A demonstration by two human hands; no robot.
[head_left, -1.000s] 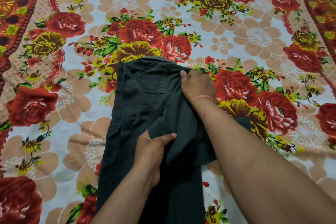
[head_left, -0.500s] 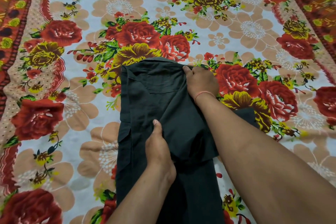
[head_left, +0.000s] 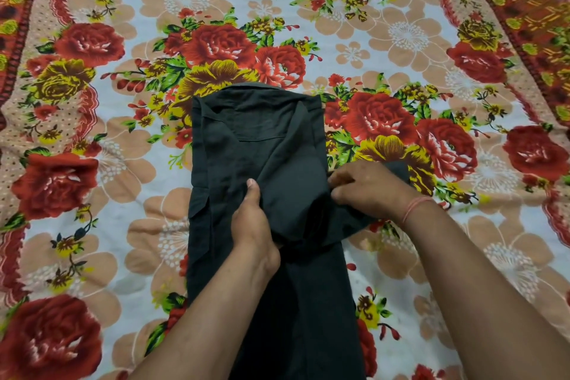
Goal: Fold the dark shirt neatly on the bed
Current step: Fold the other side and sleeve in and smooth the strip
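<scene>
The dark shirt (head_left: pixel 246 139) lies lengthwise on the floral bed sheet (head_left: pixel 401 40), collar end far from me, its sides folded in to a narrow strip. My left hand (head_left: pixel 253 222) rests on the middle of the shirt, thumb pointing up along a folded flap, fingers tucked under the cloth. My right hand (head_left: pixel 367 188) is at the shirt's right edge, fingers curled and pinching the sleeve fabric that sticks out to the right. A pink thread band circles my right wrist.
The bed sheet with red and yellow roses covers the whole view. Darker orange-red patterned borders (head_left: pixel 539 25) run down the left and right sides. No other objects lie on it.
My right hand left the shirt's shoulder near the collar and came down to the sleeve at the right edge. My left hand stayed on the middle, and the view shifted slightly closer.
</scene>
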